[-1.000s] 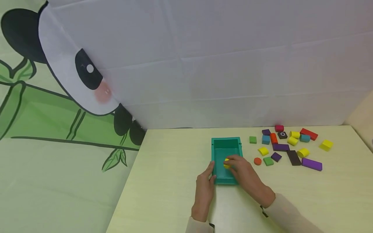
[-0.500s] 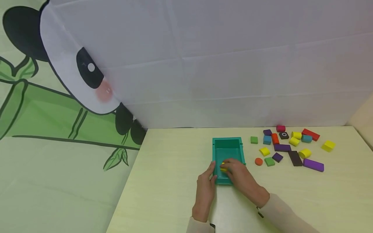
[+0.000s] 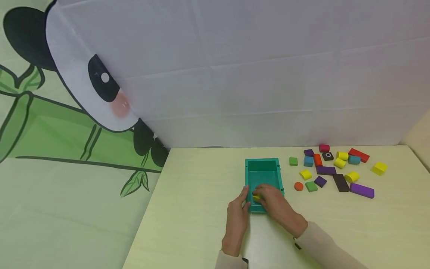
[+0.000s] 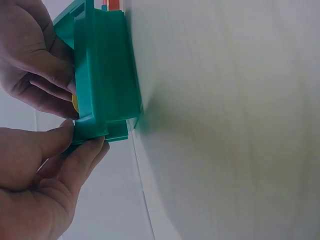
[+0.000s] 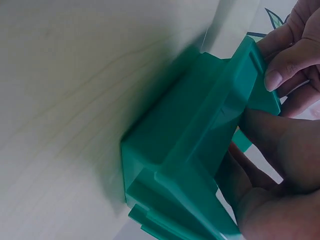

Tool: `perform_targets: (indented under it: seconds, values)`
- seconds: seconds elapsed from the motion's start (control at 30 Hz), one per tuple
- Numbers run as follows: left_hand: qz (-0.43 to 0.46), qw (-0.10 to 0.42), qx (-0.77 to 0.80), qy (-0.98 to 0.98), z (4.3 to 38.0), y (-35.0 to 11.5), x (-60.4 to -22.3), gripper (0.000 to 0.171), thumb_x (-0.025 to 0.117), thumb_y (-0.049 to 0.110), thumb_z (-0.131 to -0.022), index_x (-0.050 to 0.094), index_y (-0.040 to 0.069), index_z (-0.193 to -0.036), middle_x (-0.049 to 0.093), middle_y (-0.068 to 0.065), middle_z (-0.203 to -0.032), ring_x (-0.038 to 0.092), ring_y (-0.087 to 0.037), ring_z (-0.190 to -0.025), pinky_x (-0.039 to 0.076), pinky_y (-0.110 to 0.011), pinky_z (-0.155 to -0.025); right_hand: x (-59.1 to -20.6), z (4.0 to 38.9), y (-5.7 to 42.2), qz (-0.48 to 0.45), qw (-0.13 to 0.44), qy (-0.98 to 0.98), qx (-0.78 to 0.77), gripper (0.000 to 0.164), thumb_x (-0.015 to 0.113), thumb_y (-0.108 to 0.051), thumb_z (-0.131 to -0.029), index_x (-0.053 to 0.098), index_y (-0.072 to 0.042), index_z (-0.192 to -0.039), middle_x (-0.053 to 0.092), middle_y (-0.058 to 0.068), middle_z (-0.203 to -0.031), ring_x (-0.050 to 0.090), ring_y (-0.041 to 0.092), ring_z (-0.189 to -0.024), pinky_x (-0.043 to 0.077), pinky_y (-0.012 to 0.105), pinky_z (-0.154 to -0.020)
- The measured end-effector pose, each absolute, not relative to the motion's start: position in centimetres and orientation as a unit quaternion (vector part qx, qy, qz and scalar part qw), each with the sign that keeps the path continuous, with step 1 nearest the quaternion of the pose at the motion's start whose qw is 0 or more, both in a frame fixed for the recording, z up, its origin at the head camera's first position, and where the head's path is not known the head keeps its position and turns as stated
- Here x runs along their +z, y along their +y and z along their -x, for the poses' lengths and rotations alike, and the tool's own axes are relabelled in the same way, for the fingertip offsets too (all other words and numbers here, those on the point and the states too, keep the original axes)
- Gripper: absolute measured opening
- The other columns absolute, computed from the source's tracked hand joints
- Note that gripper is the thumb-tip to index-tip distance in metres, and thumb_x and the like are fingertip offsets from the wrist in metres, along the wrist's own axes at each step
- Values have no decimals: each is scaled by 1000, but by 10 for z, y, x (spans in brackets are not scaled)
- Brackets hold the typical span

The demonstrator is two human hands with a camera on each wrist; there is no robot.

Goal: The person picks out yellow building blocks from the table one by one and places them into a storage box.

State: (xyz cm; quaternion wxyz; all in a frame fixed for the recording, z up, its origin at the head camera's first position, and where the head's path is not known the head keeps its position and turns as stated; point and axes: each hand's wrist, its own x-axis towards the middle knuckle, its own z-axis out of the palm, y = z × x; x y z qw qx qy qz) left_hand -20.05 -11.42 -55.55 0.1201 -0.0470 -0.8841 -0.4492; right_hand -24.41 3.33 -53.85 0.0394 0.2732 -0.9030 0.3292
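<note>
A green plastic box (image 3: 264, 163) stands on the table, its open side up. My left hand (image 3: 236, 220) pinches its left wall; in the left wrist view the thumb (image 4: 55, 140) lies on the rim and the fingers go round the outside. Inside the box, near the left wall, my right hand (image 3: 273, 203) pinches a yellow block (image 3: 256, 197) low down. Most of this block is covered by the fingers; only a yellow edge shows in the left wrist view, and the right wrist view hides it.
Loose toy blocks lie right of the box: an orange round one (image 3: 298, 186), a green one (image 3: 311, 186), a long purple one (image 3: 362, 190), a black one (image 3: 340, 183) and several others. Behind the table (image 3: 188, 194) hangs a white cloth (image 3: 235, 74) with a printed panda.
My right hand has moved left and a little nearer inside the box, carrying the yellow block. The left hand keeps its hold on the box wall.
</note>
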Motion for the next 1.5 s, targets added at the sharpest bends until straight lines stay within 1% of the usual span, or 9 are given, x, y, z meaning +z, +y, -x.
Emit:
perform_targets:
  seconds: [0.27,0.5,0.83,1.1,1.3,1.5]
  values:
    - [48,123,-454,-881,200,-114,-556,54,62,-2,-83,45,13,-132,46,-5,-132,41,-11,-116,43,-35,-94,-540,246,29,-258,28,-908,328,24,72,2,-73,68,-8,-95,63,-3,-91,54,12,-88,51,34,-80]
    - [49,124,-455,-880,201,-114,-556,55,61,-2,-83,44,14,-132,45,-5,-132,41,-10,-116,43,-34,-94,-538,248,26,-254,18,-906,338,23,72,0,-74,67,-7,-95,62,-2,-87,52,13,-83,50,34,-78]
    - [48,121,-459,-879,200,-114,-556,54,61,-2,-83,45,12,-132,45,-4,-132,41,-11,-116,43,-35,-94,-537,251,23,-245,-11,-907,342,21,72,-1,-75,66,-4,-94,60,1,-86,51,17,-82,50,38,-78]
    - [48,120,-459,-879,201,-114,-554,54,61,-2,-83,45,12,-132,45,-4,-132,42,-11,-115,43,-35,-93,-536,255,18,-220,-35,-917,331,20,74,-2,-73,67,-6,-92,61,1,-86,51,18,-85,50,39,-80]
    - [51,121,-458,-879,201,-114,-555,54,61,-2,-83,44,12,-132,45,-4,-132,41,-11,-116,43,-34,-93,-536,257,17,-223,-32,-916,331,17,73,-1,-73,68,-6,-88,61,1,-84,52,19,-84,51,38,-78]
    - [45,106,-464,-878,201,-114,-554,55,60,0,-84,42,13,-134,42,-1,-135,39,-9,-117,41,-31,-94,-536,255,17,-229,-26,-906,354,18,74,0,-71,68,-5,-86,62,3,-83,53,19,-83,51,36,-75]
